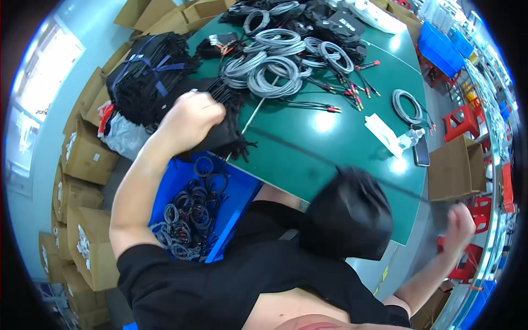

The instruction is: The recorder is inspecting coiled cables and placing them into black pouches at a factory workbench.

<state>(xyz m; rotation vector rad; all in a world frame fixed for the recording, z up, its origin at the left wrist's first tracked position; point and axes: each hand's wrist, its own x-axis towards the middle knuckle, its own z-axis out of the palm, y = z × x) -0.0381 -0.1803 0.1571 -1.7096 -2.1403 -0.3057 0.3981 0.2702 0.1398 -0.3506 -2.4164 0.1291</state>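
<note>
A black drawstring pouch (352,217) hangs in front of my chest at the table's near edge, its top drawn together and blurred. Dark, smeared cords stretch from its neck toward both sides. My left hand (199,114) is closed in a fist on the left cord, above a stack of black pouches (225,132). Far to the right, beyond the table edge, my raised right hand (461,225) is closed at the end of the other cord; motion blurs its fingers. What the pouch contains is hidden.
Coiled grey cables (275,77) with red and black plugs lie across the green table (286,159). One coil (407,107), a clear bottle (411,137) and a phone (421,151) lie right. A blue bin (231,234) of cables stands below left; cardboard boxes (91,154) line the wall.
</note>
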